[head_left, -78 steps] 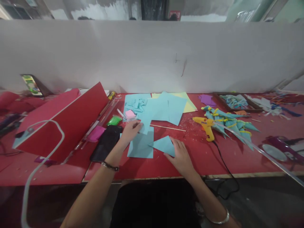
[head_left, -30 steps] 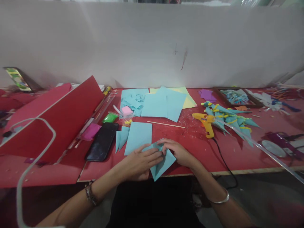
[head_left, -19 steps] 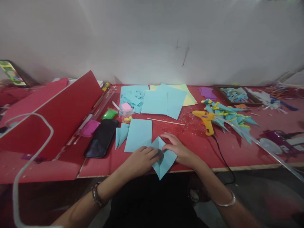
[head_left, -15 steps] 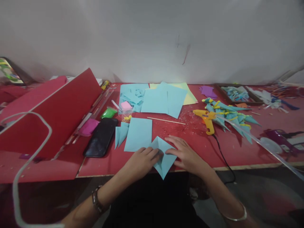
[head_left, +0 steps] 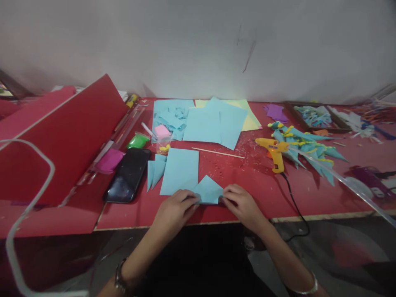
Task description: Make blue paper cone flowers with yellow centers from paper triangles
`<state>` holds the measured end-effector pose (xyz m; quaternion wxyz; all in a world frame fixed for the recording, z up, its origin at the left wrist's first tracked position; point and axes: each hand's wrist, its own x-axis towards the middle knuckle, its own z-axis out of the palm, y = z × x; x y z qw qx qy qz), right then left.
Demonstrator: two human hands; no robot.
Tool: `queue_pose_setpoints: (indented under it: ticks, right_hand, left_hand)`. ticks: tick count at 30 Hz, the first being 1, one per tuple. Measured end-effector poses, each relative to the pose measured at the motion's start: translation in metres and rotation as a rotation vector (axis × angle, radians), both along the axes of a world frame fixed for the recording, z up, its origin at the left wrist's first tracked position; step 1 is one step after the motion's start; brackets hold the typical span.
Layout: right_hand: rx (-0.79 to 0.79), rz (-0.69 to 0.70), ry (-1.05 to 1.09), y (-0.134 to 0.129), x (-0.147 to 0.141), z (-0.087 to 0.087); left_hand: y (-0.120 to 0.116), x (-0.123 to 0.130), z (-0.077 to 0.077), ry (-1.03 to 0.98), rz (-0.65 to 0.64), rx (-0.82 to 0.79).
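A light blue sheet of paper (head_left: 210, 190), folded into a triangle with its point away from me, is held near the front edge of the red table. My left hand (head_left: 177, 208) pinches its left corner; my right hand (head_left: 243, 206) pinches the right corner. Just left of it lies a flat light blue sheet (head_left: 181, 171), partly behind my left fingers. Small folded blue pieces (head_left: 157, 171) stand beside that sheet. Beyond my hands a thin wooden stick (head_left: 218, 153) rests on the table.
A yellow glue gun (head_left: 274, 152) with a black cord lies on the right, by blue paper cones (head_left: 305, 148) trimmed in yellow. On the left are a black phone (head_left: 127, 175), a green packet (head_left: 137, 141) and a standing red board (head_left: 74, 140). More blue sheets (head_left: 202, 126) lie at the back.
The blue paper has gone from an opened-out diamond with a crease to a triangle, its near point folded up. Both hands have moved to its two side corners. The view has shifted slightly.
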<state>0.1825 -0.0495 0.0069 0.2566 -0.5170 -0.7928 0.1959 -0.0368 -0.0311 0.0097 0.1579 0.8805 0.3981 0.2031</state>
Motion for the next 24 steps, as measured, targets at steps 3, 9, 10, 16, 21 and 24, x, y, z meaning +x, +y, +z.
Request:
queue_pose_setpoints:
  ticks: [3, 9, 10, 16, 21, 24]
  right_hand:
    - [-0.025, -0.079, -0.031, 0.003, -0.006, -0.002]
    - [-0.005, -0.189, -0.142, 0.007, -0.012, -0.008]
    - [-0.002, -0.199, -0.158, 0.008, -0.013, -0.008]
    - [0.049, -0.250, -0.267, 0.010, -0.016, -0.005]
    - [0.079, -0.271, -0.346, 0.011, -0.018, -0.006]
    - [0.065, -0.278, -0.375, 0.012, -0.018, -0.006]
  left_hand:
    - [0.002, 0.003, 0.000, -0.034, 0.069, 0.013]
    - [0.003, 0.007, -0.003, -0.040, 0.167, 0.030]
    - [0.003, 0.007, -0.003, -0.031, 0.177, 0.031]
    - [0.003, 0.011, -0.004, 0.086, 0.234, 0.057]
    - [0.006, 0.013, -0.003, 0.186, 0.256, 0.114]
    - [0.006, 0.014, -0.004, 0.201, 0.256, 0.129]
